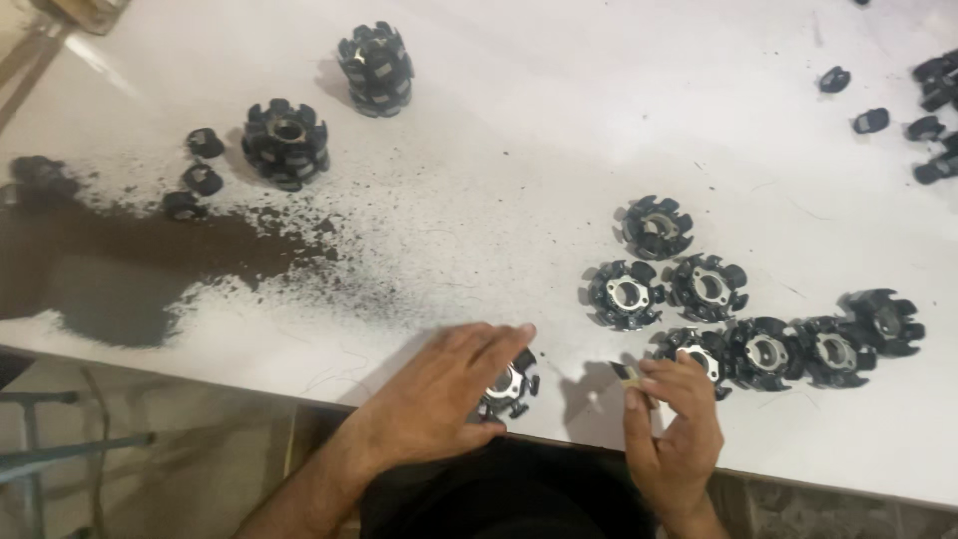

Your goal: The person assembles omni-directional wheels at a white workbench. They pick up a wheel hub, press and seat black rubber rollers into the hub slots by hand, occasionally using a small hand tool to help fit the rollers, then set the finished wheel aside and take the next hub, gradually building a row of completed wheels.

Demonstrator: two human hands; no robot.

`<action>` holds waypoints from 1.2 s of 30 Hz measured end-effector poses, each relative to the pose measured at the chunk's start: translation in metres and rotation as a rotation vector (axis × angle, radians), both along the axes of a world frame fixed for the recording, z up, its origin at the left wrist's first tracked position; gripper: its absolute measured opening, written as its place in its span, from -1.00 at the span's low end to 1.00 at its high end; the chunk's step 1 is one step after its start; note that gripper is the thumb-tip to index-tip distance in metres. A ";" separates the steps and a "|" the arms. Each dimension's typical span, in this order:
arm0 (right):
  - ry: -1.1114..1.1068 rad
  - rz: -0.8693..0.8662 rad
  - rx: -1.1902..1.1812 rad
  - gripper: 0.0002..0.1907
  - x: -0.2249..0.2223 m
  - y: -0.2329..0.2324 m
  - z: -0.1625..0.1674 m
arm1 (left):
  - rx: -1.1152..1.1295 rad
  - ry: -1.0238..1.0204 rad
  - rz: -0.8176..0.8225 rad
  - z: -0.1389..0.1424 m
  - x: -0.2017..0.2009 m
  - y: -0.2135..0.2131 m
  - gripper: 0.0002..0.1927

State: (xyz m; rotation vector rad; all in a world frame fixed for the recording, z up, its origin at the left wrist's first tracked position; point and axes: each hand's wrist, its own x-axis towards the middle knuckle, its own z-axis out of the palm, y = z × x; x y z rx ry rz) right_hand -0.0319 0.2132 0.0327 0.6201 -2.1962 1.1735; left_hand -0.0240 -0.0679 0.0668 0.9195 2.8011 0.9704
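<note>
A white table (519,120) fills most of the frame, with dark powder (110,269) spread at the left. Lower left shows a tan floor (190,449) and grey metal frame (40,439).

Both forearms are bare, with no sleeves reaching the wrists. The left hand (439,389) and right hand (674,424) wear no gloves, rings or watch. A dark garment (499,494) covers the body below them.
</note>
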 end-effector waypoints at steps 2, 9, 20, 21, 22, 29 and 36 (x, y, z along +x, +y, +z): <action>-0.037 -0.008 -0.013 -0.77 0.009 -0.004 -0.003 | 0.050 -0.015 -0.065 0.000 -0.001 0.012 0.13; -0.123 -0.076 0.021 -0.74 0.030 -0.012 -0.008 | 0.260 0.112 0.067 0.012 0.017 0.039 -0.44; -0.071 0.012 0.190 -0.62 0.024 -0.036 -0.013 | 0.179 0.053 0.424 -0.026 0.019 0.060 -0.75; -0.054 -0.002 0.198 -0.62 0.024 -0.036 -0.013 | 0.194 0.066 0.432 -0.026 0.020 0.059 -0.75; -0.059 0.018 0.195 -0.62 0.024 -0.037 -0.013 | 0.215 0.068 0.432 -0.026 0.020 0.059 -0.76; -0.077 0.050 0.222 -0.63 0.024 -0.037 -0.011 | 0.232 0.138 0.367 -0.029 0.018 0.053 -0.79; -0.061 0.054 0.210 -0.66 0.023 -0.040 -0.006 | 0.271 0.123 0.378 -0.028 0.020 0.050 -0.78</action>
